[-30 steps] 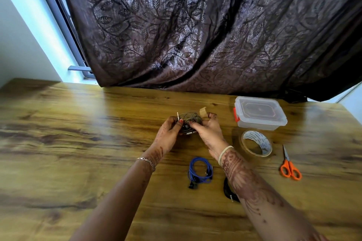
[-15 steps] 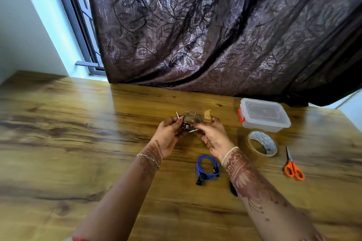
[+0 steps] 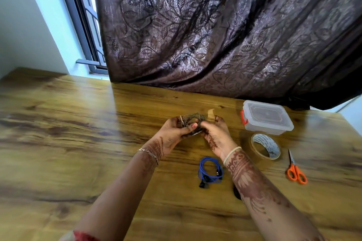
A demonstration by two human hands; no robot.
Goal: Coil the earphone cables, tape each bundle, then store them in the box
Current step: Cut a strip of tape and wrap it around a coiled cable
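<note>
My left hand (image 3: 170, 133) and right hand (image 3: 215, 135) both pinch the grey earphone coil (image 3: 193, 118) above the tabletop (image 3: 78, 123), with a tape strip (image 3: 211, 114) at my right fingers. The lidded box (image 3: 266, 117) sits near the far right corner.

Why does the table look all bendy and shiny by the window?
Head view: the wide-angle lens bows the table; daylight from the window leaves a pale sheen on its far left side; the bottom corners look smeared, while the grey earphone coil in the middle is sharper.
</note>
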